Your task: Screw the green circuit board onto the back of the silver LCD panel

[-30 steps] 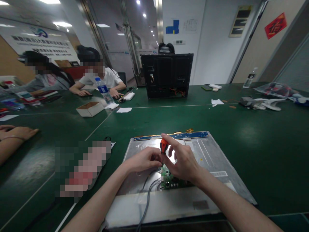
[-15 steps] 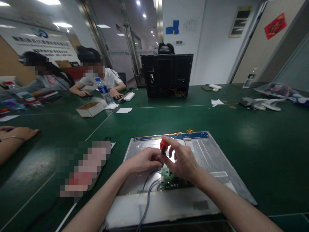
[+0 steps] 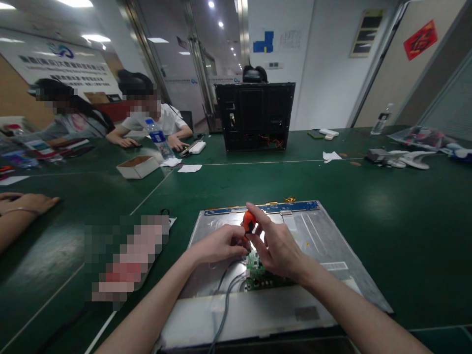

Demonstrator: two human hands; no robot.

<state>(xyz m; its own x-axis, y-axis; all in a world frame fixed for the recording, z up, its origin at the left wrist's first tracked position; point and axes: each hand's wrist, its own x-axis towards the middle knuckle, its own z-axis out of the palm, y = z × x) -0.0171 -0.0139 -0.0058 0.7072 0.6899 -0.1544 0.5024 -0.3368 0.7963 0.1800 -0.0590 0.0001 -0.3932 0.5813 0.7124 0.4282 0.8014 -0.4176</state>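
My right hand (image 3: pixel 278 241) grips the red-and-black handle of a screwdriver (image 3: pixel 250 222), one finger resting over its top. The screwdriver stands upright above the edge of a green circuit board (image 3: pixel 258 278). My left hand (image 3: pixel 224 243) is closed low down beside the screwdriver, fingertips pinched near its shaft; what they hold there is hidden. Under both hands lies a flat silver display panel (image 3: pixel 313 270) with a blue circuit strip (image 3: pixel 302 206) along its far edge. Grey cables (image 3: pixel 226 307) run from the green board toward me.
A blurred-out flat object (image 3: pixel 136 260) lies left of the panel. Beyond are an open white box (image 3: pixel 137 168), a water bottle (image 3: pixel 158 137) and an upright black monitor frame (image 3: pixel 254 115). Other people sit at the left; a co-worker's hand (image 3: pixel 27 206) rests nearby.
My right hand's fingers have shifted slightly around the screwdriver handle, and the handle shows turned a little. My left hand stays in place.
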